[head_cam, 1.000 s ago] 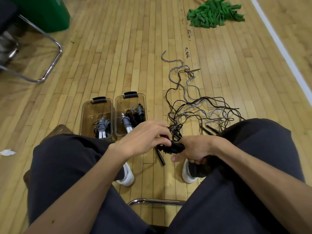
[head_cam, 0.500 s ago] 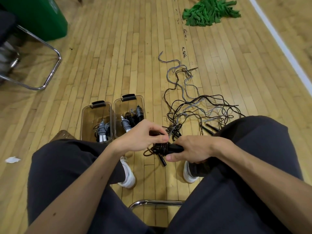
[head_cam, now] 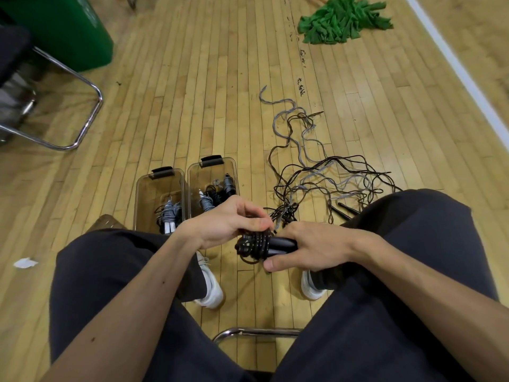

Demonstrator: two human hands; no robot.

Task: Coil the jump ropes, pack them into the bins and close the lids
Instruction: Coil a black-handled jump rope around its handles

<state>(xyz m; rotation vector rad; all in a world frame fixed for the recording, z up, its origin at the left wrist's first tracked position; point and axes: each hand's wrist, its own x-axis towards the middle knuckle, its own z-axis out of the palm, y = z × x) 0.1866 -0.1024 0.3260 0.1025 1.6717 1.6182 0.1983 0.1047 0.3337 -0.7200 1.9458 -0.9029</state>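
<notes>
I sit above a wooden floor. My right hand [head_cam: 311, 245] grips the black handles of a black jump rope [head_cam: 256, 244], its cord wound in several turns around them. My left hand [head_cam: 228, 220] pinches the cord at the top of that coil. The cord runs on from there to a tangle of black and grey ropes [head_cam: 325, 177] on the floor ahead. Two clear bins stand open by my left foot: the left bin [head_cam: 143, 194] holds a coiled grey rope, the right bin [head_cam: 195, 175] holds grey and black coiled ropes.
A chrome chair frame [head_cam: 82, 128] and a green container [head_cam: 68, 31] stand at the far left. A green cloth pile [head_cam: 341, 20] lies at the top right beside a white floor line [head_cam: 454, 67]. A paper scrap [head_cam: 24, 262] lies at the left.
My left hand has wrapped more cord around the handles, so the coil is thicker. The view has tipped down slightly.
</notes>
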